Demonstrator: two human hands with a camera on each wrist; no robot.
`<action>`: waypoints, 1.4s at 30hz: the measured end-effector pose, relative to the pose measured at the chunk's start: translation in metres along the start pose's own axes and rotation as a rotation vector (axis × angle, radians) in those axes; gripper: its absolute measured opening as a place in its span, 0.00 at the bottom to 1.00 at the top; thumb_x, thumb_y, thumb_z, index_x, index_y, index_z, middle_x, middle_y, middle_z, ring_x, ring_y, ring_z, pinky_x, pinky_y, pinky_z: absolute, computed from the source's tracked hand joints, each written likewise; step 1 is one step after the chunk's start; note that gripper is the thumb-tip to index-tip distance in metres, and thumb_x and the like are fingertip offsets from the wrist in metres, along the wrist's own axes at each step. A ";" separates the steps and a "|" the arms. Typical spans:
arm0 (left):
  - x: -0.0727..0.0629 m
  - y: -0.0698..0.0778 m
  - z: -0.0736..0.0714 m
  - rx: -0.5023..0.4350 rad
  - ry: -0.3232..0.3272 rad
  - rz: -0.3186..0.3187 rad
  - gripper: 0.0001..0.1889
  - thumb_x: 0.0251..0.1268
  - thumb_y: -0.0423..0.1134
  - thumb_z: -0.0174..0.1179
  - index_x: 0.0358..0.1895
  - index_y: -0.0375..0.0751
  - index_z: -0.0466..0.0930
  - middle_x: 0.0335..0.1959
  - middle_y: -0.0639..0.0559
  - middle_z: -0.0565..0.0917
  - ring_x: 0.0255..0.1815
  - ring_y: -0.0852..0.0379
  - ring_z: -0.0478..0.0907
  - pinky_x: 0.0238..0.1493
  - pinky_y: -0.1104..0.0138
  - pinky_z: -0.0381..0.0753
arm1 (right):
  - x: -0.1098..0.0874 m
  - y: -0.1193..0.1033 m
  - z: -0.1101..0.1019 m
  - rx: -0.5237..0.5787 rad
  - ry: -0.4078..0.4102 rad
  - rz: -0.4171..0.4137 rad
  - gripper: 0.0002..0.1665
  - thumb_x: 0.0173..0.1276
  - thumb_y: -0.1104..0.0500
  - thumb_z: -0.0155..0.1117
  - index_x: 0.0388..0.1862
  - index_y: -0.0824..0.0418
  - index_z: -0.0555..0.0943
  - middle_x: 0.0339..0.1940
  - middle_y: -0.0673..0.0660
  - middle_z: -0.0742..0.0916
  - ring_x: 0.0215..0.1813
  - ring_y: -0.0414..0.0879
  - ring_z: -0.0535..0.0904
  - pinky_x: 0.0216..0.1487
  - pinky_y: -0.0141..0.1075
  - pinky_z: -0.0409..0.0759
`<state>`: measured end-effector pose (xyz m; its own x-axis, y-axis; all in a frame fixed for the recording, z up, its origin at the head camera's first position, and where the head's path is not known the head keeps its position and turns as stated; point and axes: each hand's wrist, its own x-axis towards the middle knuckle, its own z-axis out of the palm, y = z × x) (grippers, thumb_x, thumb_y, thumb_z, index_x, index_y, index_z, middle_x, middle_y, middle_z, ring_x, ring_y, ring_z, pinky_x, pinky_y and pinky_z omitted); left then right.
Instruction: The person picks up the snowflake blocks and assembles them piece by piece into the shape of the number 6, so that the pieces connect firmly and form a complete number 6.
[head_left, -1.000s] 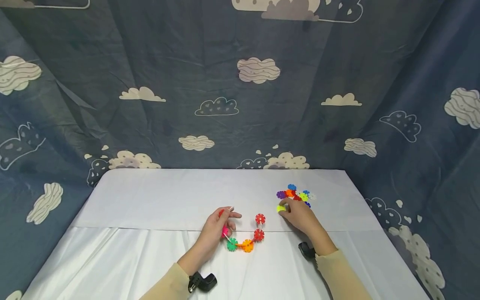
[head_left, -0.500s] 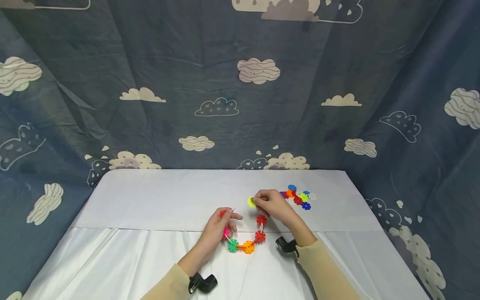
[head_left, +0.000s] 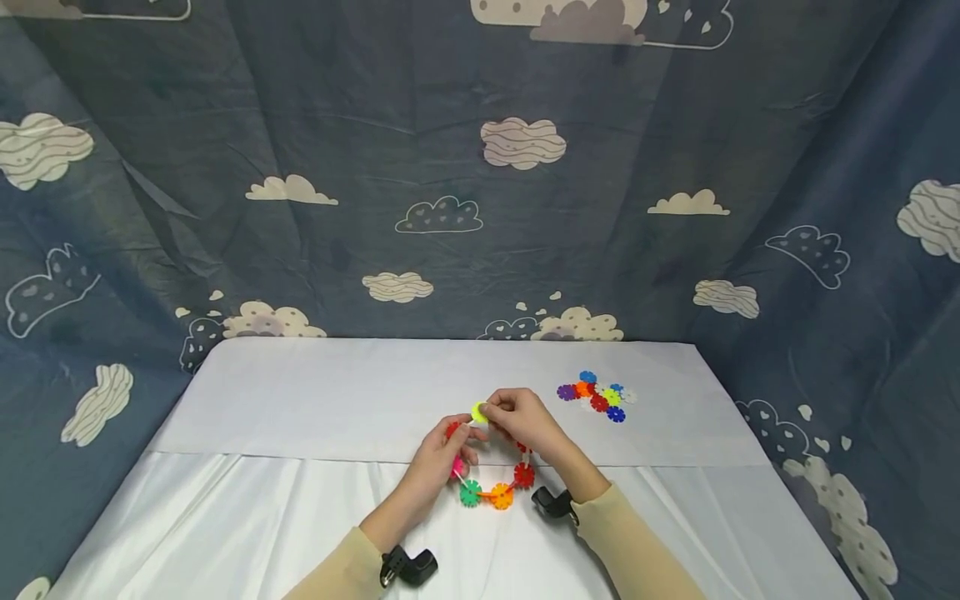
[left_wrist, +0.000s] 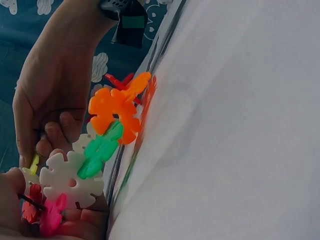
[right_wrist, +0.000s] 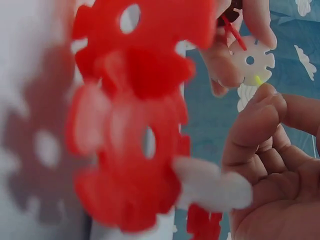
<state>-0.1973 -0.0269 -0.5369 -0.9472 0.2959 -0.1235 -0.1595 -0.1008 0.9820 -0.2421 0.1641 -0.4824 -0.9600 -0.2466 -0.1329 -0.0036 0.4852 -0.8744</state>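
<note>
Linked plastic snowflake discs form a curved chain with green [head_left: 470, 493], orange [head_left: 502, 497] and red [head_left: 524, 476] ones, joined through white discs. My left hand [head_left: 433, 462] grips one end, near a pink disc [left_wrist: 52, 215] and a red disc [left_wrist: 32, 204]. A white disc [right_wrist: 250, 60] sticks out from its fingers. Between thumb and forefinger, my right hand [head_left: 531, 423] pinches a yellow disc [head_left: 477, 412], its edge right at that white disc's rim. Most of the yellow disc is hidden by fingers in the right wrist view, where red discs [right_wrist: 135, 170] blur close to the camera.
Behind my right hand, a loose group of discs lies on the white-covered table [head_left: 337, 392], including purple [head_left: 566, 392], blue [head_left: 616, 414] and red [head_left: 599, 402] ones. A dark cloud-print curtain [head_left: 435, 150] hangs around the table's back and sides.
My right hand has carried the yellow disc leftward from the loose group to the chain end at my left hand. The left hand has stayed nearly in place, holding the chain.
</note>
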 end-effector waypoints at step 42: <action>0.002 0.001 0.002 0.050 -0.025 0.014 0.14 0.86 0.41 0.51 0.60 0.34 0.76 0.43 0.47 0.85 0.28 0.62 0.75 0.31 0.73 0.78 | 0.011 0.077 -0.095 -0.695 0.257 0.161 0.27 0.78 0.50 0.68 0.71 0.58 0.81 0.69 0.67 0.84 0.70 0.69 0.80 0.68 0.67 0.78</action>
<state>-0.1989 -0.0244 -0.5357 -0.9417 0.3190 -0.1068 -0.1318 -0.0579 0.9896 -0.2796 0.2787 -0.5069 -0.9984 0.0340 -0.0461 0.0479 0.9368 -0.3466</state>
